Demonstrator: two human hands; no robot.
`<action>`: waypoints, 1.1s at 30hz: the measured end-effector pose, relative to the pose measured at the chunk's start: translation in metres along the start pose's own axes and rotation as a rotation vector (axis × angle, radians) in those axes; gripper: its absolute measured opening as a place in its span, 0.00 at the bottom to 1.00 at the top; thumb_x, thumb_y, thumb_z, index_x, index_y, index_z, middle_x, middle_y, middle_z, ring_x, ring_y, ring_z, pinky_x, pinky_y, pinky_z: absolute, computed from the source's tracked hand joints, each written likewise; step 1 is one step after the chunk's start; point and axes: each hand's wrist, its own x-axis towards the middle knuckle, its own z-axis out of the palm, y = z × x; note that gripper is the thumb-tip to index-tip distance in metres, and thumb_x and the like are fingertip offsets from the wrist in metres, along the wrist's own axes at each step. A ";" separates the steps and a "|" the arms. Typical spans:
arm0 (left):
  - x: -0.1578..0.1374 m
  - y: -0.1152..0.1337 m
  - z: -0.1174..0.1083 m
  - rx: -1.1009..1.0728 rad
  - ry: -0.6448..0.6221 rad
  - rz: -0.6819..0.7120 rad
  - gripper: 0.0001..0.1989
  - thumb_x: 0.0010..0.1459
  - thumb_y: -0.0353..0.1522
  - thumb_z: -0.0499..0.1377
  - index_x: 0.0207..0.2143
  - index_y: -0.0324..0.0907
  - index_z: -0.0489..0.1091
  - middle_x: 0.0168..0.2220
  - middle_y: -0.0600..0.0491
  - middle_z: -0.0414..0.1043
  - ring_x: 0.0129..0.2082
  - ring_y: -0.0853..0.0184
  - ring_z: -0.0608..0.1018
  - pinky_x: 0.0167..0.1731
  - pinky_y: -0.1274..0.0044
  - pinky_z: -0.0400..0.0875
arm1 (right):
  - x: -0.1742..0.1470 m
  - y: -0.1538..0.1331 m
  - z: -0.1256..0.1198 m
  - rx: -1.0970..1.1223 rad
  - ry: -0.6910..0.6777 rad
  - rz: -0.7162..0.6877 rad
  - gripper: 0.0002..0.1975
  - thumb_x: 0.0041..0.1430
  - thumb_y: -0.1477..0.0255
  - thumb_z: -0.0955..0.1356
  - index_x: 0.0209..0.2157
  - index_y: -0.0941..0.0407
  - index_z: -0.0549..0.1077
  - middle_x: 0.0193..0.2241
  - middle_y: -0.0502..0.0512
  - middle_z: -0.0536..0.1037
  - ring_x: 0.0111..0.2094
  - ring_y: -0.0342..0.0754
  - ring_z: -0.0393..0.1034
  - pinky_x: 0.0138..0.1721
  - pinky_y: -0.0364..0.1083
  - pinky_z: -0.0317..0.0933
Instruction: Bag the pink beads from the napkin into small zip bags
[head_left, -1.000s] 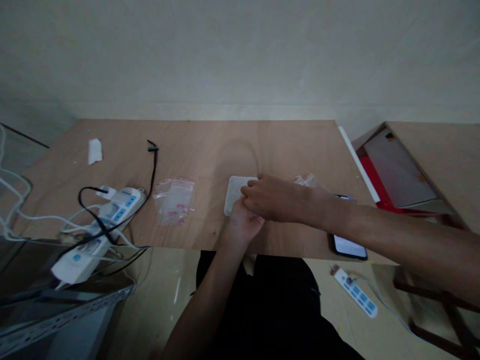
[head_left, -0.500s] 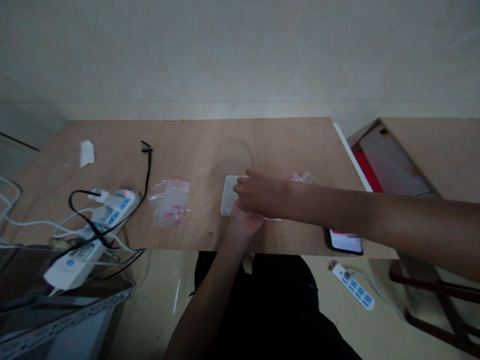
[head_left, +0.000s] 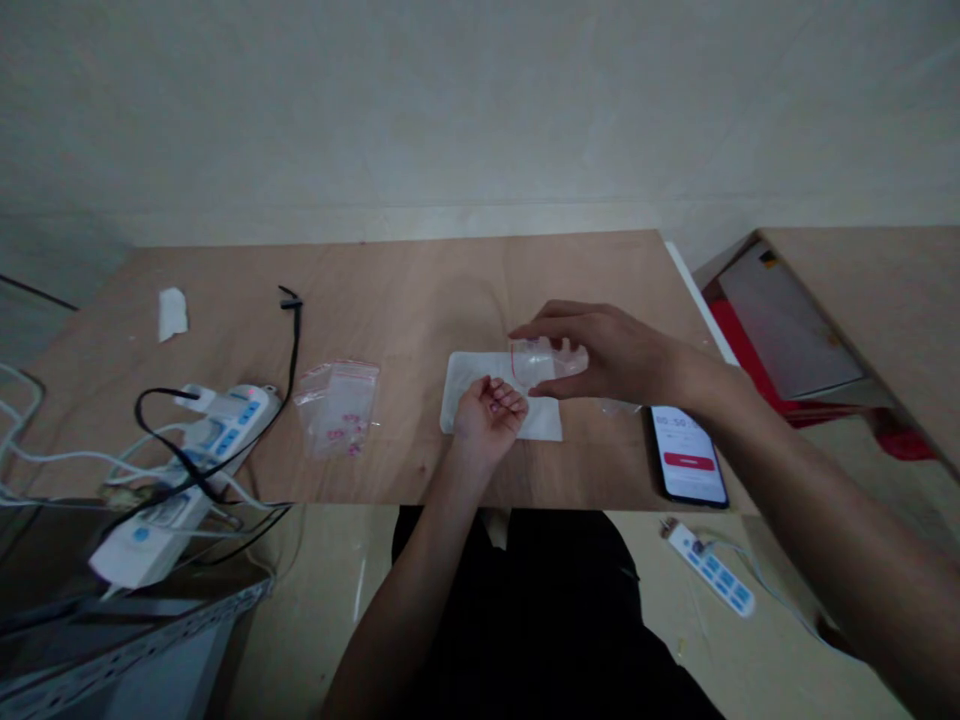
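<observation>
My left hand (head_left: 491,415) is palm up over the white tray (head_left: 461,375), its fingers curled in over the palm. Small reddish specks show among those fingers, too small to make out. To its right, my right hand (head_left: 600,345) is closed on a clear zip bag (head_left: 536,362) with a red line at its edge. The bag hangs sideways between thumb and fingers, its edge close to the left fingertips. Part of the tray is hidden beneath the left hand.
Clear zip bags with small pink pieces (head_left: 345,425) lie at left. A power strip (head_left: 229,420) with tangled cables stands beyond them. A phone (head_left: 686,455) lies near the right front edge. More clear plastic (head_left: 619,407) lies under my right wrist. A white scrap (head_left: 172,313) sits far left.
My right hand has moved off my left hand to the right, and a clear zip bag now shows in it. The left palm and the phone have come into view.
</observation>
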 end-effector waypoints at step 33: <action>0.032 0.002 -0.028 1.720 0.015 1.058 0.09 0.64 0.36 0.48 0.35 0.43 0.65 0.41 0.43 0.72 0.46 0.55 0.70 0.51 0.63 0.59 | -0.049 0.082 0.143 -0.480 0.399 0.849 0.38 0.68 0.57 0.53 0.65 0.75 0.51 0.66 0.74 0.52 0.68 0.62 0.45 0.66 0.59 0.41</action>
